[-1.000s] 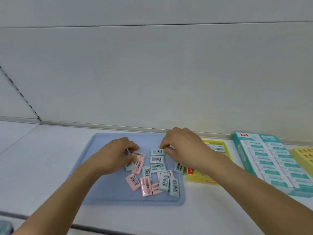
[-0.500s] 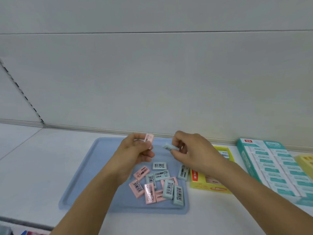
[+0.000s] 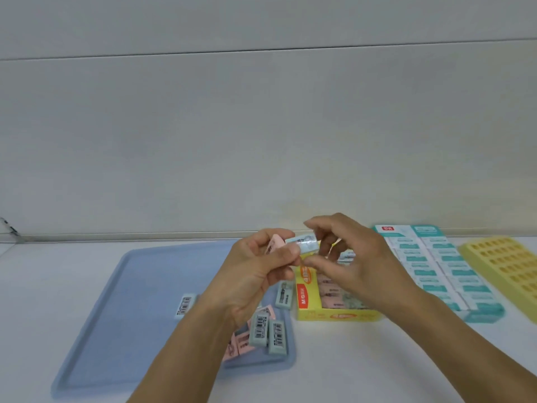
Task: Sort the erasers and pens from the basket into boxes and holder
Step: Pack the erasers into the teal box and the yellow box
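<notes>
grip: my left hand pinches a pink eraser; my right hand pinches a blue eraser.
step: sorting erasers.
next: i judge, lower them into the yellow box by the tray's right edge.

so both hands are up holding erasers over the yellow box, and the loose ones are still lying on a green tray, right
Not quite: the tray is blue, not green, as the head view shows. The rest stands: the left hand holds a pink eraser and the right hand a blue eraser above the yellow box, with loose erasers on the tray.
</notes>
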